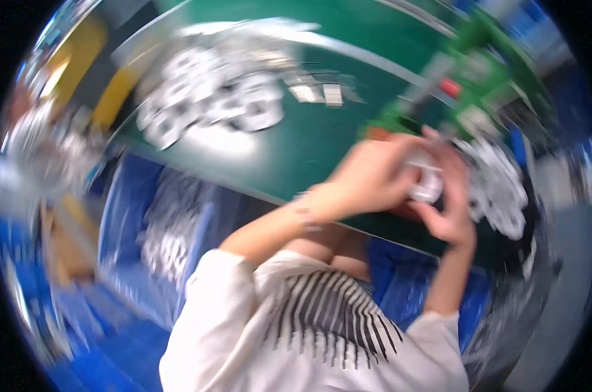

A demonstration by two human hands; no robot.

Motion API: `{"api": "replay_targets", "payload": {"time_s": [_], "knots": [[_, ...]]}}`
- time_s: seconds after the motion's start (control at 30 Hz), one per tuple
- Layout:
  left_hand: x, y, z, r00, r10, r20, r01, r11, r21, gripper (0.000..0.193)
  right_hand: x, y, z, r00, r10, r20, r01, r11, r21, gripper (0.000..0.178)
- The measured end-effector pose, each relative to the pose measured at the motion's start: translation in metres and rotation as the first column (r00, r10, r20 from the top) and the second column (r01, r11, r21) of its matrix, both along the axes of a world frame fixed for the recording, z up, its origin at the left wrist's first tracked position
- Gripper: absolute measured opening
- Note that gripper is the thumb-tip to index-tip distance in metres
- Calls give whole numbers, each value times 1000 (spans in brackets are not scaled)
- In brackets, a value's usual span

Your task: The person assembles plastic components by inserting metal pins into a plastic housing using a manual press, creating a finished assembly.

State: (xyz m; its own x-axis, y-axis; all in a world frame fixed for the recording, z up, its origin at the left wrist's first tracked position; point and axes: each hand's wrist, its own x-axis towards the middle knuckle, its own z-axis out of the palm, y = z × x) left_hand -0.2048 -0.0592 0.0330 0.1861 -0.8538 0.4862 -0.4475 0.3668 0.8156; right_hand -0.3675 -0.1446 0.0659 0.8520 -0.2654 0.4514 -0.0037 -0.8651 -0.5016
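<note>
Both my hands are together over the right side of the green table, smeared by motion. Between them is a small white rounded part [427, 185], too blurred to tell its exact kind. My left hand [378, 171] reaches in from the left with its fingers curled against the part. My right hand [454, 206] closes on it from the other side, thumb bent inward. Just beyond the hands stands a green bench fixture [476, 68] with a red knob [450, 87]. To their right lies a heap of white flat parts [498, 189].
Many white ring-like parts [211, 98] are heaped at the table's left, with small pale pieces [332, 95] beside them. Below the table's near edge, a blue bin [116, 215] at left holds more white parts. A blue plastic-lined bin [407, 291] sits under the right side.
</note>
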Motion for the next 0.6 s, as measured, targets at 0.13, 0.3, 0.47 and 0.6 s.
{"api": "replay_targets", "payload": {"time_s": [0.13,0.3,0.47,0.6], "knots": [[-28,-10,-9,882,420,215,-364,895,-257,23,-31,-19,-27,988,-151,-35,155,977,149,30],[-37,19,-25,808,540,235,-493,839,-232,39,-16,15,-20,952,-229,-205,190,962,-196,35],[-49,16,-42,855,405,324,-301,897,-325,45,-15,36,-20,903,-353,-244,293,922,-252,41],[-43,22,-42,869,331,366,-232,929,-289,50,-7,19,-15,915,-279,-290,169,920,-354,41]]}}
